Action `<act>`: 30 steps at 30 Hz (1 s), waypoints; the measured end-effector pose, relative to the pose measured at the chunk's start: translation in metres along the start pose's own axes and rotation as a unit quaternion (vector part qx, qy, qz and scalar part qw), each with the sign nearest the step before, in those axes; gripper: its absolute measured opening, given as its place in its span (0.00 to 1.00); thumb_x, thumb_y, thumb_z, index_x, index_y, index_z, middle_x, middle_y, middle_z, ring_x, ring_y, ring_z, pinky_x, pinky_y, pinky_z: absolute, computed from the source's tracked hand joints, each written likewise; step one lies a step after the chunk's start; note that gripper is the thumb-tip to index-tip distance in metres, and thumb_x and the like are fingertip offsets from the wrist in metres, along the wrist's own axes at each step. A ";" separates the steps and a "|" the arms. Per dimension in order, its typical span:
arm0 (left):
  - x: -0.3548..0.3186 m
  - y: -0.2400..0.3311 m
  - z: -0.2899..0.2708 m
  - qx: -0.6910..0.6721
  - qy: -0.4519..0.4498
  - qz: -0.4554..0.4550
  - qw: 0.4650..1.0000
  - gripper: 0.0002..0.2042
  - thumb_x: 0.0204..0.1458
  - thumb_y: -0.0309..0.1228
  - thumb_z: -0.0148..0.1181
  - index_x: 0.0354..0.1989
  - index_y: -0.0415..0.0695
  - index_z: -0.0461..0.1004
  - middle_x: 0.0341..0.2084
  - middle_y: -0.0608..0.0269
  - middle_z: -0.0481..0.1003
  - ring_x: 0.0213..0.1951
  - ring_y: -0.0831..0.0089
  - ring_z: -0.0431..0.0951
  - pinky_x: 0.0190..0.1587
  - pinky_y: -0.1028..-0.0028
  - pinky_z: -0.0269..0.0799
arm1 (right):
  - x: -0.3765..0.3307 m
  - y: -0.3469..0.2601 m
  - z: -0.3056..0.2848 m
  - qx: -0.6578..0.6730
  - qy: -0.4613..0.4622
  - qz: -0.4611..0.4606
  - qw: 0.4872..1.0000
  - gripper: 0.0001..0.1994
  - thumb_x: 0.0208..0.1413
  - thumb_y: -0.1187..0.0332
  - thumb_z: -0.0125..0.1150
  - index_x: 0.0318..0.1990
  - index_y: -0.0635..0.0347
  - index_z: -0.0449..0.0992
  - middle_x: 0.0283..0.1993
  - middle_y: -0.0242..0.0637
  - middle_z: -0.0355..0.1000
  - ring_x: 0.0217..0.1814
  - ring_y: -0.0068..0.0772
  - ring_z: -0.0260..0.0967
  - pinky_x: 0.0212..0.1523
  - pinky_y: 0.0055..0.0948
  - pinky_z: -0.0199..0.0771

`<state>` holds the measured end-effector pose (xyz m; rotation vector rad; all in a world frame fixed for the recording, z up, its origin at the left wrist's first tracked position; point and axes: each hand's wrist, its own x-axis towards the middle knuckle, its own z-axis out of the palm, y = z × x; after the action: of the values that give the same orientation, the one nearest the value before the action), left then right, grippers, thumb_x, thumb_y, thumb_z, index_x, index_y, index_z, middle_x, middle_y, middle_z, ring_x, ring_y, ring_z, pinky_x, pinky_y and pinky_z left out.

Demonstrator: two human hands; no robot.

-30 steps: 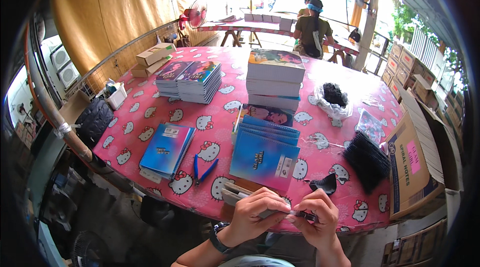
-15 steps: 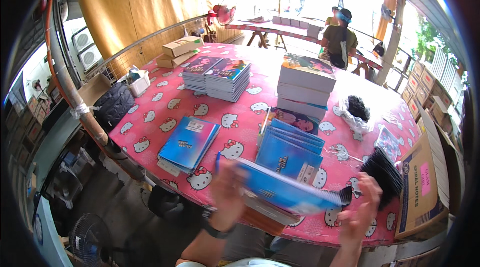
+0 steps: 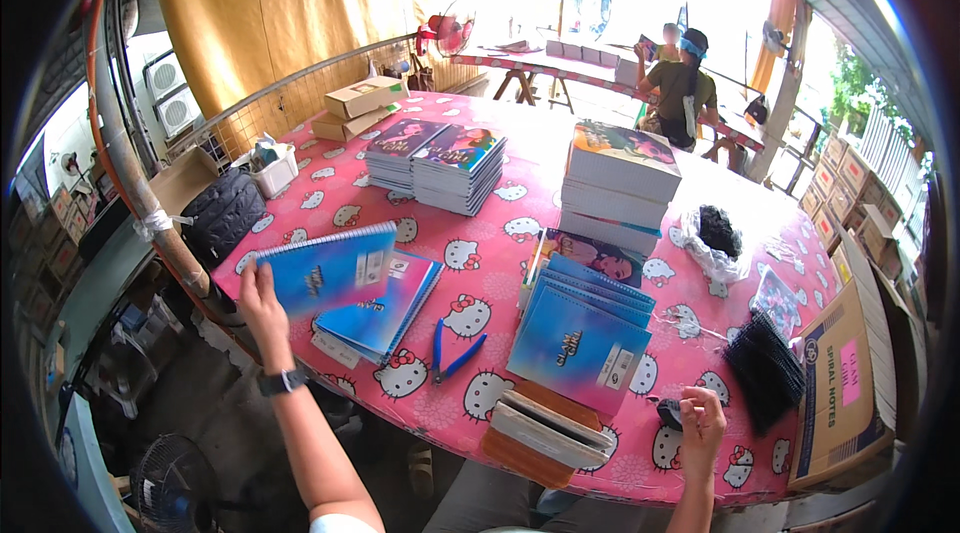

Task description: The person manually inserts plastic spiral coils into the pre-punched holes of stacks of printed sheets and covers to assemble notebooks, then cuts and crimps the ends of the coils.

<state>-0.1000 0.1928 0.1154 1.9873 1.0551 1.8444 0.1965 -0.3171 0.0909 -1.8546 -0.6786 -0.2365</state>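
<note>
Blue spiral-bound notebook [image 3: 328, 275], cover up, held tilted just above a small stack of like blue notebooks [image 3: 385, 308] on the pink patterned tablecloth [image 3: 480, 263]; small dark object [image 3: 668, 414] near table's front edge.

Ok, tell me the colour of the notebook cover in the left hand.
Blue, fading lighter, on the spiral notebook held by the left hand; head view.
</note>
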 end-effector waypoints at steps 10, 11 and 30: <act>0.016 0.051 0.149 0.168 -0.259 0.287 0.907 0.11 0.55 0.36 0.44 0.30 0.46 0.72 0.30 0.60 0.72 0.38 0.61 0.70 0.45 0.56 0.60 | -0.009 0.008 0.019 -0.050 -0.072 -0.010 0.996 0.09 0.48 0.77 0.61 0.39 0.61 0.75 0.38 0.38 0.72 0.33 0.29 0.71 0.33 0.25 0.71; -0.011 0.037 0.167 0.181 -0.298 0.281 0.894 0.11 0.56 0.40 0.47 0.38 0.50 0.73 0.39 0.63 0.71 0.49 0.62 0.67 0.58 0.49 0.53 | -0.010 0.010 0.022 -0.049 -0.078 -0.007 0.996 0.09 0.47 0.78 0.61 0.38 0.61 0.76 0.38 0.39 0.72 0.33 0.29 0.72 0.32 0.25 0.71; -0.118 0.179 0.096 -0.243 -0.316 0.064 0.915 0.26 0.47 0.32 0.64 0.56 0.42 0.66 0.56 0.56 0.64 0.59 0.63 0.62 0.61 0.61 0.57 | 0.039 0.043 0.084 0.013 0.055 0.099 0.993 0.05 0.49 0.75 0.65 0.33 0.64 0.75 0.27 0.35 0.73 0.26 0.23 0.67 0.28 0.25 0.67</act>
<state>0.0582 0.0185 0.1166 2.1154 0.2516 1.1860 0.2391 -0.2384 0.0421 -1.8539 -0.4169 -0.1965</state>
